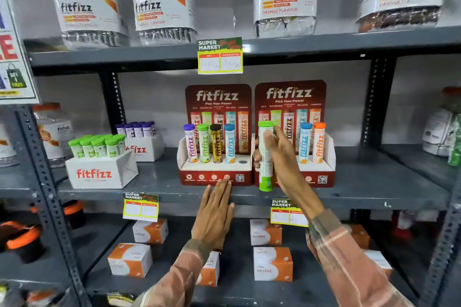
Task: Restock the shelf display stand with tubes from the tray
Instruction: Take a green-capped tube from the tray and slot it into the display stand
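Two red fitfizz display stands sit side by side on the middle shelf. The left stand (215, 174) holds purple, green, black and blue tubes, with one empty hole (242, 162) at its right end. The right stand (329, 157) shows a blue tube (304, 142) and an orange tube (318, 142). My right hand (279, 154) grips an upright green-capped tube (265, 177) in front of the right stand's left side. My left hand (216, 209) lies flat with fingers together against the shelf edge, fingertips touching the left stand's base. A white tray (99, 172) of green-capped tubes stands at the left.
A second white tray (147, 148) with purple-capped tubes stands behind the green one. Large fitfizz jars (87, 5) fill the top shelf. Orange and white boxes (272, 263) lie on the lower shelf. Price tags (220, 56) hang from shelf edges. Dark metal uprights (42, 169) frame the bays.
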